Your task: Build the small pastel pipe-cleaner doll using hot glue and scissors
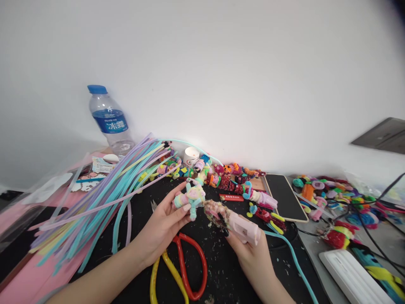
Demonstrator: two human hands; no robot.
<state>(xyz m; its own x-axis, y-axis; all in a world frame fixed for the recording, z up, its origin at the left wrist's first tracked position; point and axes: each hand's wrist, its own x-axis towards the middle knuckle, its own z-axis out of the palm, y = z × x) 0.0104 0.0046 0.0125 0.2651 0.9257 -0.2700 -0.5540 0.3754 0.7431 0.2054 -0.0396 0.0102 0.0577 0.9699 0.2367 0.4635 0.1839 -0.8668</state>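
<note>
Above the black mat (226, 270), our left hand (167, 217) pinches a pastel fuzzy figure (193, 195); close beside it, our right hand (251, 253) grips a pink glue gun (243, 226).

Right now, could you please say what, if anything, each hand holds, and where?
Left hand: the doll, by its palm-side end. Right hand: the glue gun, from below, apparently by its handle.

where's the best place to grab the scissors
Probably by the red and yellow handle loops, from the near side: the scissors lie loops toward the wearer, a blade points away, and the left hand hides the middle.
</note>
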